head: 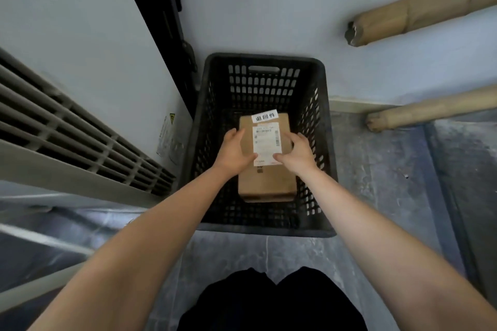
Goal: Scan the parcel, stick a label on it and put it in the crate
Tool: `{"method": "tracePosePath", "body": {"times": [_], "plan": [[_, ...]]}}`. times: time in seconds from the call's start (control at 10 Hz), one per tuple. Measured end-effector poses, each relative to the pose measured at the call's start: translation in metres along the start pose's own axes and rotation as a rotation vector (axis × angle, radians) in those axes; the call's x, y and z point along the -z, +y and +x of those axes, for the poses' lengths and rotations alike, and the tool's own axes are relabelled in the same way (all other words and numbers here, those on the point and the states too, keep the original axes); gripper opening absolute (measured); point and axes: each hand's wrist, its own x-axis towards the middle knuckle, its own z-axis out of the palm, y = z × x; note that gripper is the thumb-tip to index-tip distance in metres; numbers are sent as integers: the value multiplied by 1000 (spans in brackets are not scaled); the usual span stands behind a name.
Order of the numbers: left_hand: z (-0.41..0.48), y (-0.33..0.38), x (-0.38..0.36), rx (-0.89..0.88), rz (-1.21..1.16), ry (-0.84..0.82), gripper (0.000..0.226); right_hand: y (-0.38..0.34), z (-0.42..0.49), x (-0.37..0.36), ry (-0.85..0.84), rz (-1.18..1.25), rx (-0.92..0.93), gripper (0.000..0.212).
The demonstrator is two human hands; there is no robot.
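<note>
A brown cardboard parcel is inside the black perforated plastic crate on the floor. On its top are a white shipping label with barcodes and a small white sticker with black characters at the far edge. My left hand grips the parcel's left side, thumb on the shipping label. My right hand grips its right side, thumb also on that label. Whether the parcel rests on the crate's bottom I cannot tell.
A grey appliance with a louvred vent stands at the left, beside a black door frame. Two brown paper-wrapped rolls lean against the pale wall at the right. The floor is dark grey. My dark trousers show at the bottom.
</note>
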Motion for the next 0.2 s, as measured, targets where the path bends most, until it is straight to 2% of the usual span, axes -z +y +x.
{"method": "tracePosePath", "body": {"times": [0.2], "plan": [[-46,17,19,81,186,-144,77,-23,-48,25,-53,-4,-59,68]]}}
